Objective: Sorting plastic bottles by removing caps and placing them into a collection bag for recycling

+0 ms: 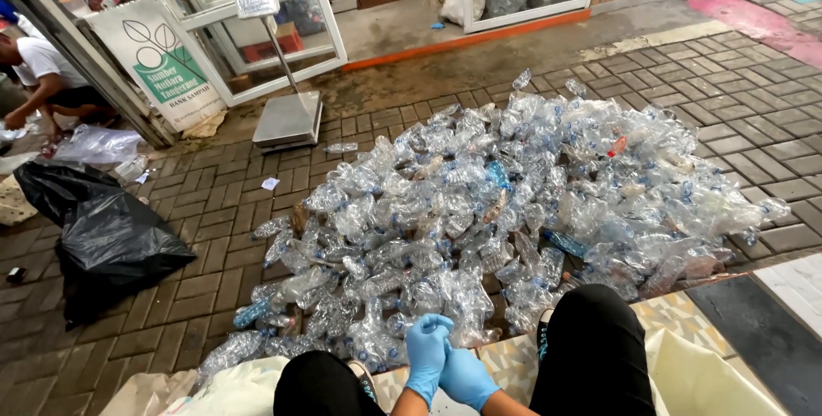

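Your left hand and right hand, both in blue gloves, press together between your knees; neither grip holds anything. The pile of crushed clear bottles lies just beyond them on the paving (platform scale behind the pile, black bag at its left).

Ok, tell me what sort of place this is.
Probably a yard where plastic is collected and sorted for recycling: a heap of crushed clear plastic bottles on brick paving, a platform scale, and a black rubbish bag.
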